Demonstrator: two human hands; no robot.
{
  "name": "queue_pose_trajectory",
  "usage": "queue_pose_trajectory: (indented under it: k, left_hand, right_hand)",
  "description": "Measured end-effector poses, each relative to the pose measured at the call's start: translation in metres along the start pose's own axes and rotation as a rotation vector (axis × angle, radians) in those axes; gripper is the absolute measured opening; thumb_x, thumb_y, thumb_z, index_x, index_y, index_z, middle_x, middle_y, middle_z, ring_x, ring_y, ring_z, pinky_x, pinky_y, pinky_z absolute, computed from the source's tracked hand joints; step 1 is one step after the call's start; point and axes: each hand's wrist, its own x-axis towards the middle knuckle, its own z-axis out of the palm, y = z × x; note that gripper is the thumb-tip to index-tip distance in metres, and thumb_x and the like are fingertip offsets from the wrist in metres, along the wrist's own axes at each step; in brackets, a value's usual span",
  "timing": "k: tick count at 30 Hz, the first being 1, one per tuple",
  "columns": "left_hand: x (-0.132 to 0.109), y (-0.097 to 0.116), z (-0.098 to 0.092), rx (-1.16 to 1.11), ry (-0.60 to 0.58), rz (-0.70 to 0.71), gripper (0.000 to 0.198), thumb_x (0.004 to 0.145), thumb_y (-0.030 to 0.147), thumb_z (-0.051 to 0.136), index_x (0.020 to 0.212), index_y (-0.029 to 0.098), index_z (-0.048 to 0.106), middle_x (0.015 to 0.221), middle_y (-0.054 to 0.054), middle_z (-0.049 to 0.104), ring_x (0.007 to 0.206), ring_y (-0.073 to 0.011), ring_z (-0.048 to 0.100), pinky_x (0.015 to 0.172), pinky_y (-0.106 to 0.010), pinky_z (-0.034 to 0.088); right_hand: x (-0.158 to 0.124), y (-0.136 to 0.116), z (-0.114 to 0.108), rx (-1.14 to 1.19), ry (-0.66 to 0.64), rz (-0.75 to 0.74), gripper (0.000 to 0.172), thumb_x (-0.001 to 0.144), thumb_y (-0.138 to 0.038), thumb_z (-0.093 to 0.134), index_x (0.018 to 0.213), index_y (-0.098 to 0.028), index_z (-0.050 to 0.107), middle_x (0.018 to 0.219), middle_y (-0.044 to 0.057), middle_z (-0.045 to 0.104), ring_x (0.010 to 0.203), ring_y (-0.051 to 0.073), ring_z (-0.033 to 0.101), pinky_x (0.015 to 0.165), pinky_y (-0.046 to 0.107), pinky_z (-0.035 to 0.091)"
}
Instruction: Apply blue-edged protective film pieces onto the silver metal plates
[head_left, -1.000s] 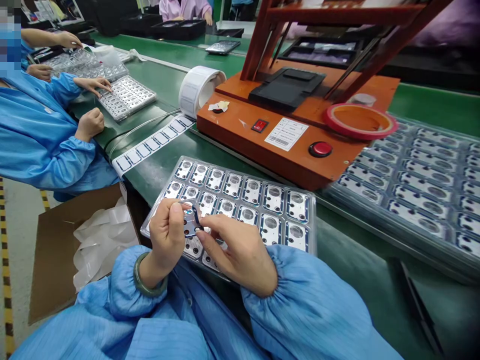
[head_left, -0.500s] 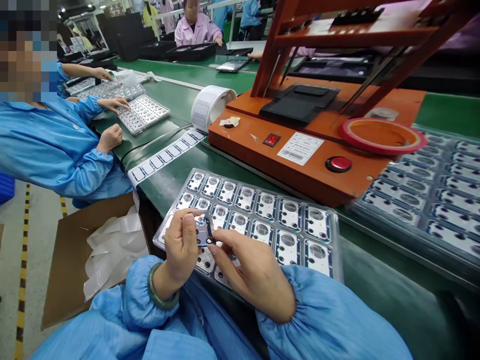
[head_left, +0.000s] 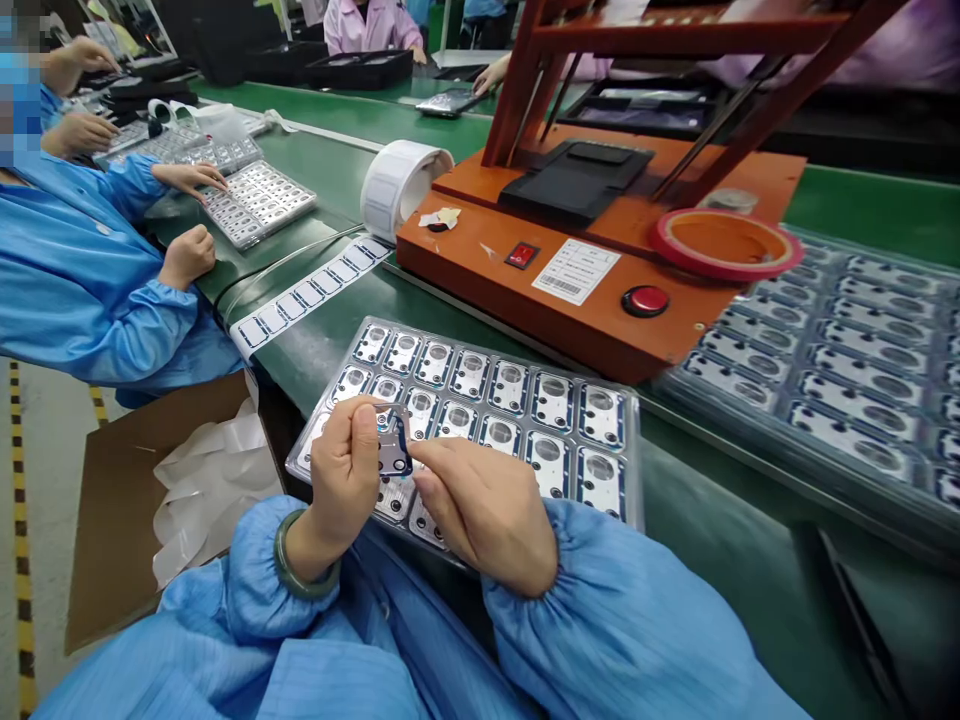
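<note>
Lower left: cardboard box (head_left: 112, 540), white strips (head_left: 217, 480) inside. Frame center: left hand (head_left: 345, 475) pinching small metal plate (head_left: 391, 452) above parts tray (head_left: 635, 450); right hand (head_left: 491, 505) at plate's right edge, can't tell if gripping. Upper right: orange machine (head_left: 465, 270).
</note>
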Motion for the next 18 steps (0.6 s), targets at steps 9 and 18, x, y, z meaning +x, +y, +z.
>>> queue_pose_trajectory:
  k: [9, 18]
  left_hand:
    - [0.0, 0.006, -0.001, 0.012, -0.098, 0.019, 0.022, 0.096, 0.025, 0.041, 0.09, 0.019, 0.062, 0.081, 0.0, 0.067, 0.073, -0.01, 0.062, 0.067, -0.02, 0.048]
    - [-0.002, 0.011, -0.002, -0.021, -0.2, -0.047, 0.024, 0.096, 0.029, 0.041, 0.091, 0.018, 0.062, 0.08, -0.001, 0.067, 0.073, -0.0116, 0.062, 0.068, -0.023, 0.049]
  right_hand:
    - [0.001, 0.007, -0.006, -0.259, -0.001, -0.196, 0.032, 0.097, -0.03, 0.042, 0.085, -0.011, 0.065, 0.065, 0.006, 0.065, 0.059, 0.015, 0.057, 0.053, 0.028, 0.04]
    - [0.0, 0.015, -0.013, -0.199, 0.044, -0.121, 0.038, 0.098, -0.035, 0.033, 0.094, -0.016, 0.066, 0.071, 0.007, 0.069, 0.061, 0.017, 0.061, 0.054, 0.03, 0.043]
